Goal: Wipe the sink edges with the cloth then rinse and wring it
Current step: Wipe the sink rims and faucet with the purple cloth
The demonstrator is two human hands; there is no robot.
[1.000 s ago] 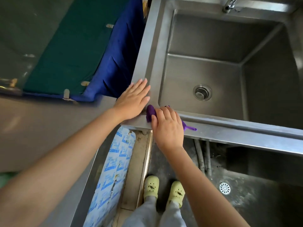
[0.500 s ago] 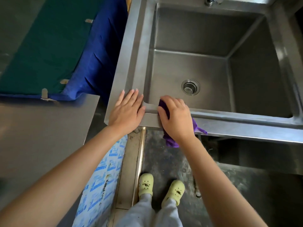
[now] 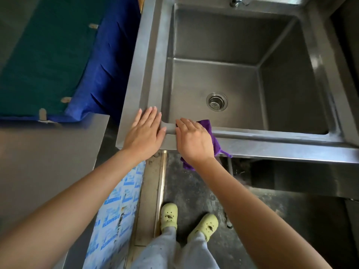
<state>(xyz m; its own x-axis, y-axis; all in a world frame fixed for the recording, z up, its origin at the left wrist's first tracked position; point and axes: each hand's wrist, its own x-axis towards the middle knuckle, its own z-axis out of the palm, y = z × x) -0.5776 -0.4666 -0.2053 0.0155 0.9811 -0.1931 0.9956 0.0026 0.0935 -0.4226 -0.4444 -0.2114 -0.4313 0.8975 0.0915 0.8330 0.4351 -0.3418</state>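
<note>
A deep steel sink fills the upper right, with a round drain in its floor. My right hand lies flat on a purple cloth and presses it onto the sink's near edge by the left corner. The cloth pokes out past my fingers into the basin and hangs below the rim under my wrist. My left hand rests flat, fingers straight, on the near left corner of the rim, a little apart from the right hand.
A tap base shows at the sink's back edge. A steel counter stands to the left, with blue and green fabric behind it. Below are my feet in pale green clogs on a dark floor, beside blue-printed sheeting.
My right hand has flattened over the cloth and slid a little along the near edge; more cloth now shows toward the basin. My left hand has stayed on the corner.
</note>
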